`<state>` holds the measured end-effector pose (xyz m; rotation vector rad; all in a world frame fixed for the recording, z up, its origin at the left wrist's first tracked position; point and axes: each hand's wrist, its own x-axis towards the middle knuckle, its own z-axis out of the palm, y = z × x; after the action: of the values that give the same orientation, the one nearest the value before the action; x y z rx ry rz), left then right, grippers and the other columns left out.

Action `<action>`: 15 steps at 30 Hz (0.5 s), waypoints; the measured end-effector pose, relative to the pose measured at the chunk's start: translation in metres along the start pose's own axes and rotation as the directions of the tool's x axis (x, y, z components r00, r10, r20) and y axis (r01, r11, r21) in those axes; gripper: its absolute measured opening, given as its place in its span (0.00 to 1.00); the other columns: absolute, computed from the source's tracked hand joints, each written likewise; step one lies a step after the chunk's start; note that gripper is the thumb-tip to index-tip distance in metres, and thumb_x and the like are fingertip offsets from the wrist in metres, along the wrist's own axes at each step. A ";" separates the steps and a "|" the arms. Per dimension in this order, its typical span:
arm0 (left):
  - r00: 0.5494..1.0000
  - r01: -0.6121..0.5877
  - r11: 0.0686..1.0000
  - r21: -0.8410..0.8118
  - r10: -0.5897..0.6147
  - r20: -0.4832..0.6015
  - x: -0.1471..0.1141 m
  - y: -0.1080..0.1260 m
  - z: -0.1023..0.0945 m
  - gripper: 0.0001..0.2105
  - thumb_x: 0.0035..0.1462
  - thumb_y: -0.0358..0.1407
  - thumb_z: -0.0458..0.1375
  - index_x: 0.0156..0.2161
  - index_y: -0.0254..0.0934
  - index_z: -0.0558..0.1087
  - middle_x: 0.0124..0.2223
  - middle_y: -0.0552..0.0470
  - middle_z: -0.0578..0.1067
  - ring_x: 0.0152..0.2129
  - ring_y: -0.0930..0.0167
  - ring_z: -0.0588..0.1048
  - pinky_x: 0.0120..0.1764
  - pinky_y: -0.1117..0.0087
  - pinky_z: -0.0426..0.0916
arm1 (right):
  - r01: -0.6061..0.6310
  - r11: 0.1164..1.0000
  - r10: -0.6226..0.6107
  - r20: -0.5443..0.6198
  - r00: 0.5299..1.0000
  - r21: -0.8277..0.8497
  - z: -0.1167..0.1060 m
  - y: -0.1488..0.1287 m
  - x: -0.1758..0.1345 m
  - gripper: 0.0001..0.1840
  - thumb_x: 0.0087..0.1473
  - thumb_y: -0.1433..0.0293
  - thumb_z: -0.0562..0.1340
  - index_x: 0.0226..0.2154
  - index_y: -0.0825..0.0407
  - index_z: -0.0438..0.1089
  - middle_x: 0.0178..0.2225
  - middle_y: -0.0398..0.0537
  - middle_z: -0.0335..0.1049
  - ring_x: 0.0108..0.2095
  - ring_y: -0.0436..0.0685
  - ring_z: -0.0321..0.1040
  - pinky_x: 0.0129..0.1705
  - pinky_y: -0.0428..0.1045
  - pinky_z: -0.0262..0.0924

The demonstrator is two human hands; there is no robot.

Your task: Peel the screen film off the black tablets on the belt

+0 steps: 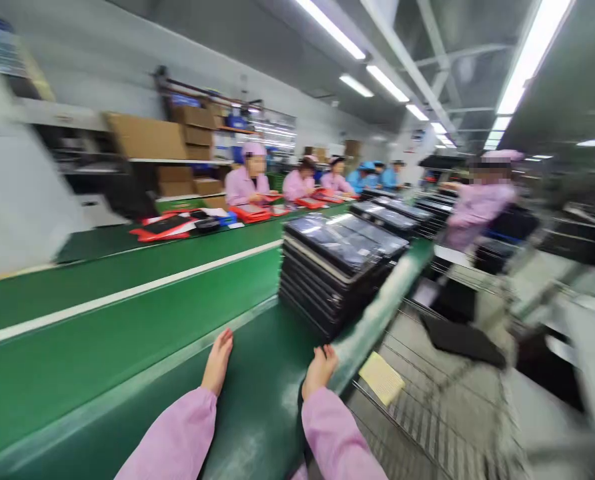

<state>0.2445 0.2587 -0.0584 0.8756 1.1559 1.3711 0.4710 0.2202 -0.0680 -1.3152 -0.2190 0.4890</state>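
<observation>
A tall stack of black trays [310,293] stands on the dark green work surface [257,373], with clear-wrapped flat items [345,233] in the top tray. My left hand [220,360] is held out in front of the stack's left side, fingers extended, holding nothing. Close to the stack's near lower corner is my right hand [320,368], its fingers loosely bent and no object visible in it. Whether it touches the bottom tray I cannot tell. Both hands are slightly blurred, and pink sleeves cover my arms.
More tray stacks [385,217] line the surface farther back. A green conveyor belt [177,287] runs along the left, with red and black pieces [177,223] beyond it. Several co-workers sit across. Another person [482,197] works at right, behind a wire rack [427,400] holding yellow paper [381,379].
</observation>
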 end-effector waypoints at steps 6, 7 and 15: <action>0.936 -0.112 0.989 0.093 0.137 -0.324 -0.085 0.030 -0.120 0.17 0.42 0.41 0.67 0.41 0.40 0.80 0.52 0.45 0.78 0.56 0.56 0.70 0.64 0.53 0.55 | -0.133 0.986 0.168 0.549 0.818 -0.104 0.046 0.039 -0.114 0.16 0.65 0.64 0.61 0.52 0.53 0.67 0.50 0.52 0.69 0.45 0.59 0.71 0.45 0.58 0.69; 0.908 -0.116 0.986 0.116 0.153 -0.391 -0.105 0.033 -0.137 0.17 0.42 0.41 0.67 0.40 0.40 0.80 0.51 0.45 0.78 0.56 0.56 0.70 0.64 0.53 0.54 | -0.144 0.981 0.192 0.626 0.755 -0.127 0.062 0.042 -0.128 0.16 0.65 0.64 0.61 0.52 0.53 0.67 0.50 0.52 0.69 0.45 0.59 0.71 0.45 0.58 0.69; 0.272 -0.188 0.982 0.028 0.080 -0.959 -0.250 0.030 -0.209 0.21 0.42 0.53 0.63 0.36 0.38 0.77 0.42 0.43 0.79 0.46 0.53 0.75 0.55 0.50 0.66 | -0.111 0.948 0.311 0.945 0.104 -0.300 0.184 0.056 -0.302 0.16 0.64 0.64 0.62 0.51 0.54 0.68 0.50 0.52 0.69 0.45 0.60 0.71 0.46 0.58 0.69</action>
<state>0.0727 -0.0198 -0.0574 -0.1029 1.9232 2.1985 0.1153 0.2508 -0.0401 -0.9330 -1.2588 1.6599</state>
